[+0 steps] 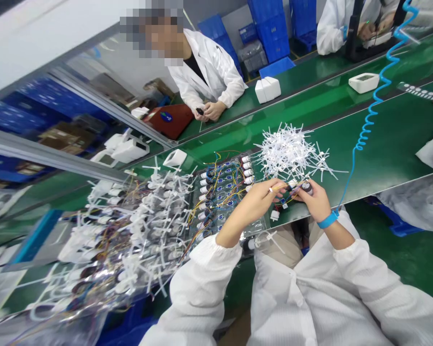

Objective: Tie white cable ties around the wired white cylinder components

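My left hand (265, 196) is closed, its fingertips pinching thin coloured wires (282, 186) at the table's near edge. Close beside it, my right hand (316, 198) grips a small cylindrical motor (306, 187) with a dark round end. A blue wrist strap (327, 219) circles my right wrist. Just beyond both hands lies a heap of white cable ties (286, 151). Beneath the fingers, a small white connector (274, 215) rests on the green surface. Left of my left hand, a tray (223, 190) carries rows of wired white cylinders and small blue boards.
Bagged wired parts with cable ties (140, 230) crowd the left. A coiled blue cord (370, 115) runs down to my wrist strap. White devices (267, 90) stand along the far line. A person in a white coat (209, 72) works opposite; others work at the right.
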A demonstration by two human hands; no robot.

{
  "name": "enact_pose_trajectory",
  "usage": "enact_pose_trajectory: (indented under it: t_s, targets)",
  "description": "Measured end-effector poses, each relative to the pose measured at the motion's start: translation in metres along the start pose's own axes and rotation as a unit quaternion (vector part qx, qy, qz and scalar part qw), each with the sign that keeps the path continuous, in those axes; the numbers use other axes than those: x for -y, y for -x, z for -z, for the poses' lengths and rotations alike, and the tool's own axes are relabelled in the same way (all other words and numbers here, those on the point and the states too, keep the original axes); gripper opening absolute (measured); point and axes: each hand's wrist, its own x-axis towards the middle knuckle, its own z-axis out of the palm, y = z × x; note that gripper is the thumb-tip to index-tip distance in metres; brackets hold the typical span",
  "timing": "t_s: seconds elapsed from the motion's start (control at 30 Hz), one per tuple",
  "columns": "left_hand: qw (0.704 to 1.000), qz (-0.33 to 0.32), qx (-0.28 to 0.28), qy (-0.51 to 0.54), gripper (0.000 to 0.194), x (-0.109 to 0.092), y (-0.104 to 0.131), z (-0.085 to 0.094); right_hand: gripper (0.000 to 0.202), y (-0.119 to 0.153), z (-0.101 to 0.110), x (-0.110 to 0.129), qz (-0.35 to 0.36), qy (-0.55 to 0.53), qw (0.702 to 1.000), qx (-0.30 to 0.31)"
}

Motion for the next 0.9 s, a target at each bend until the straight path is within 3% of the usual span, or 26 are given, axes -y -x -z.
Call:
enact_pose_trajectory:
  t_s: [0.17,0.3,0.5,0.7,0.9]
  targets:
    - [0.998,0.031,0.023,-0.044,0.052,-0.021,0.008,0.011,0.050,0.002,-0.002,0.001,-0.001,0.030,0.999,-0.018]
    - [0.996,0.063,0.053,0.030,0.061,-0.025,0.006,0.012,0.051,0.004,-0.005,0.006,-0.021,0.012,1.000,-0.010]
    - [0.980,0.097,0.109,0.135,0.076,-0.014,0.000,-0.004,0.047,0.005,-0.004,0.015,-0.039,-0.005,0.999,0.005]
    - [0.988,0.089,0.060,0.109,0.085,0.001,-0.003,-0.010,0.047,0.004,-0.002,0.016,-0.064,-0.027,0.997,0.021]
    - [0.983,0.103,0.095,0.116,0.083,0.012,-0.004,-0.010,0.051,0.002,0.005,0.014,-0.076,-0.059,0.994,0.046]
